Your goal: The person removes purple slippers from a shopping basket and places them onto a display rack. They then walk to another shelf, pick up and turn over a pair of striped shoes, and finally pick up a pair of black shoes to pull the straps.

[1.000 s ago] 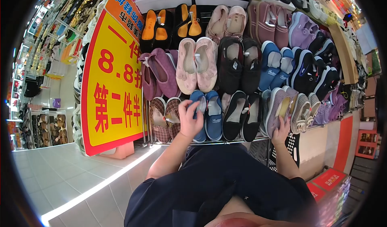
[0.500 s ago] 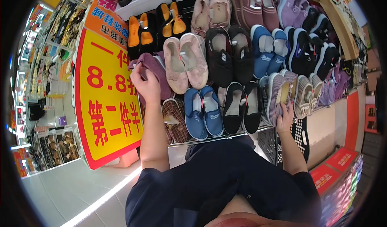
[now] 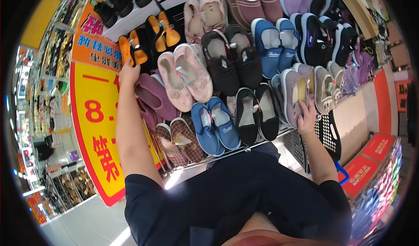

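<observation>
My left hand (image 3: 130,73) reaches to the far left of the shoe rack, its fingertips at the near end of a black shoe with an orange insole (image 3: 126,51). Just below that hand lie purple shoes (image 3: 155,95). On the right, my right hand (image 3: 307,117) has its fingers on the heel of a checked slip-on shoe (image 3: 291,86), thumb side hidden. Between my hands are pink floral shoes (image 3: 190,73), blue slip-ons (image 3: 218,126), black shoes (image 3: 247,115) and brown plaid shoes (image 3: 183,137).
A yellow and red sign (image 3: 94,123) stands along the rack's left side. Below the rack on the right is a black perforated basket (image 3: 327,134) with a blue handle. Red boxes (image 3: 364,172) stand at the lower right. More shoes fill the upper rows.
My left hand has moved from the purple shoes up and left to the orange-lined ones. The purple shoes now lie uncovered. My right hand stays at the checked shoe. The view has tilted.
</observation>
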`<action>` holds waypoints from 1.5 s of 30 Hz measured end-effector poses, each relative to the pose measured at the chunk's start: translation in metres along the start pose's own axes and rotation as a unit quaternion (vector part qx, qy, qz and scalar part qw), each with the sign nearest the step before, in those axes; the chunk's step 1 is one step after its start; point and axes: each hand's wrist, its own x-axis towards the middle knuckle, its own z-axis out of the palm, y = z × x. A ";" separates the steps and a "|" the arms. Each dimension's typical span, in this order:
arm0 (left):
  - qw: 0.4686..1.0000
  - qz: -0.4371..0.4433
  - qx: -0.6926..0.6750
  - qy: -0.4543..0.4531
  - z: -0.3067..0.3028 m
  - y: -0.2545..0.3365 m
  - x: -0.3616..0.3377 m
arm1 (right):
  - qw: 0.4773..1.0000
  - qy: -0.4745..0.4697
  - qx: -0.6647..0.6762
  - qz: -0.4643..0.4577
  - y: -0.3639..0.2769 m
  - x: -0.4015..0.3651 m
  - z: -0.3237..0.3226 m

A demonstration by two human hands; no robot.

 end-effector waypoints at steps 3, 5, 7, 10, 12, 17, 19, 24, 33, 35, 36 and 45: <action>0.994 -0.013 0.061 -0.092 0.031 -0.027 0.046 | 1.000 -0.005 0.009 0.006 -0.004 0.004 -0.004; 0.989 -0.049 0.102 -0.098 0.013 -0.002 0.036 | 1.000 -0.016 0.007 0.016 -0.005 0.005 -0.006; 0.981 -0.064 0.145 -0.112 0.011 0.007 0.036 | 0.999 -0.024 0.009 0.025 -0.005 0.004 -0.006; 0.982 -0.075 0.139 -0.104 0.009 0.011 0.035 | 0.999 -0.024 0.014 0.029 -0.002 0.004 -0.003; 0.984 -0.104 0.131 -0.065 0.015 0.011 0.032 | 0.999 -0.020 0.014 0.029 0.001 0.001 0.000; 0.982 -0.099 0.142 -0.079 0.011 0.019 0.031 | 0.999 -0.009 0.027 0.030 -0.001 0.002 -0.002; 0.984 -0.106 0.129 -0.065 0.013 0.017 0.032 | 0.999 -0.007 0.024 0.023 -0.002 0.004 -0.003; 0.993 -0.043 0.094 0.059 0.014 0.000 0.046 | 0.999 -0.011 0.025 0.032 -0.005 0.004 -0.007; 0.941 0.020 -0.244 0.234 -0.098 0.068 -0.033 | 0.999 -0.003 0.022 0.029 -0.007 0.002 -0.008; 0.894 0.031 -0.391 0.219 -0.110 0.088 -0.081 | 0.999 0.002 0.026 0.024 -0.007 0.001 -0.007; 0.863 0.039 -0.472 0.173 -0.108 0.090 -0.100 | 0.999 0.002 0.028 0.020 -0.006 0.002 -0.008; 0.704 0.116 -0.682 -0.161 -0.062 0.131 -0.276 | 0.999 0.029 0.032 0.003 -0.008 -0.001 -0.011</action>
